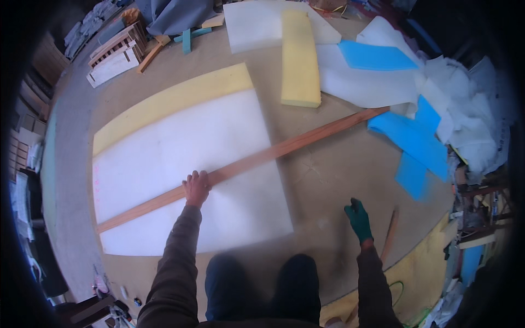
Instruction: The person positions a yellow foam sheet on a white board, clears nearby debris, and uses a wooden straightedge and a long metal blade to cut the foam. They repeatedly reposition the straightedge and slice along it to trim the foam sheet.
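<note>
A long reddish-brown wooden strip (249, 162) lies slantwise across a white foam sheet (229, 218), its far right end reaching past the sheet toward blue foam pieces. My bare left hand (197, 188) grips the strip left of its middle, with the fingers over it. Along the far edge of the white sheet shows a band of yellow foam (175, 98). Off to the right of the sheet, my right hand (359, 218) wears a dark green glove and hovers above the brown table (317, 191). Its fingers are curled; whatever may be in them is hidden.
A yellow foam block (299, 60) lies at the back over white sheets. Blue foam strips (410, 136) and crumpled white wrapping (465, 109) fill the right side. A thin wooden stick (390, 235) is near my right forearm. Slatted wooden pieces (116, 53) rest at the back left.
</note>
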Demonstrator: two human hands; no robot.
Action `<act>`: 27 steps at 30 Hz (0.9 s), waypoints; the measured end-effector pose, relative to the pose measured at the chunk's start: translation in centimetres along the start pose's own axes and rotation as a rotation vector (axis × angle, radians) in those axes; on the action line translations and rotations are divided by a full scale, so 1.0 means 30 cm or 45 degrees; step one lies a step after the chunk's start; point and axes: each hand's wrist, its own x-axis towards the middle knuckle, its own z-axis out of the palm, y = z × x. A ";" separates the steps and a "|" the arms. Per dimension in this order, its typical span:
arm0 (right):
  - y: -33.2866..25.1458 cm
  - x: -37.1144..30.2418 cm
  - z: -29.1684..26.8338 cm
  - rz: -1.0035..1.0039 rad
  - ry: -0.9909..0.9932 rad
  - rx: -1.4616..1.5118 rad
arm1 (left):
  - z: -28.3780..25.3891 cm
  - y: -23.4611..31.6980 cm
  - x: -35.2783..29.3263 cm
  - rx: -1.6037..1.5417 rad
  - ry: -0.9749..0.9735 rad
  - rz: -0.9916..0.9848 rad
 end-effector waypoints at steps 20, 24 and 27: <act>-0.323 -0.612 0.365 -0.791 0.097 -0.711 | -0.214 -0.727 -0.793 -0.582 -0.230 0.442; -0.268 -0.468 0.452 -0.691 0.058 -1.084 | -0.131 -0.691 -0.827 -0.315 -0.061 0.230; -0.195 -0.345 0.509 -0.741 0.080 -1.270 | -0.037 -0.664 -0.873 -0.166 -0.136 -0.062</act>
